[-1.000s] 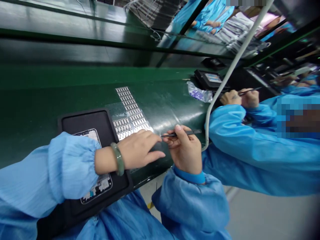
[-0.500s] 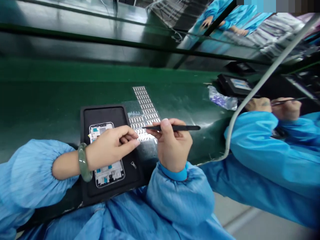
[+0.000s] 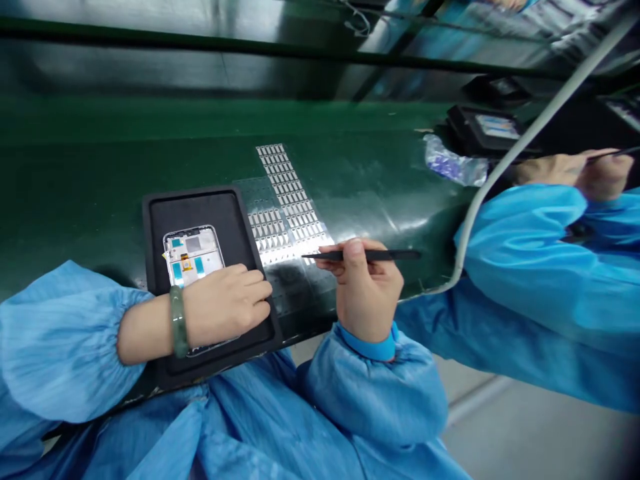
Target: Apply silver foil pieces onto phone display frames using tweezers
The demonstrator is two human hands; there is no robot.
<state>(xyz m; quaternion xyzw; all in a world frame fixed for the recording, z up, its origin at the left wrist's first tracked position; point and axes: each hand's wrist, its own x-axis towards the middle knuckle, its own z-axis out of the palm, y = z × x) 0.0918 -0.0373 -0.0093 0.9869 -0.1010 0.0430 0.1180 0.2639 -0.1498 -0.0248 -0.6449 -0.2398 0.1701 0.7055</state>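
My right hand (image 3: 367, 293) grips black tweezers (image 3: 385, 255), their tip pointing left over the clear sheets of small metal pieces (image 3: 290, 190). On the black tray (image 3: 150, 247) lies a phone frame (image 3: 193, 243) with blue patches and an orange flex part. My left hand (image 3: 233, 303), with a green bangle (image 3: 178, 320) at the wrist, rests over the lower part of the frame and the tray's right side. Its fingers are curled down; the fingertips, and anything in them, are hidden.
At the right, a co-worker's hands (image 3: 575, 172) and blue sleeves are close by. A grey cable (image 3: 525, 140) curves down between us. Behind it sit a crumpled plastic bag (image 3: 453, 163) and another black tray (image 3: 483, 127). The green bench's front edge runs below my hands.
My left hand has turned palm down, fingers curling over the spot where a small metal piece lay on the tray. The tweezers have shifted slightly right. The view has tilted down.
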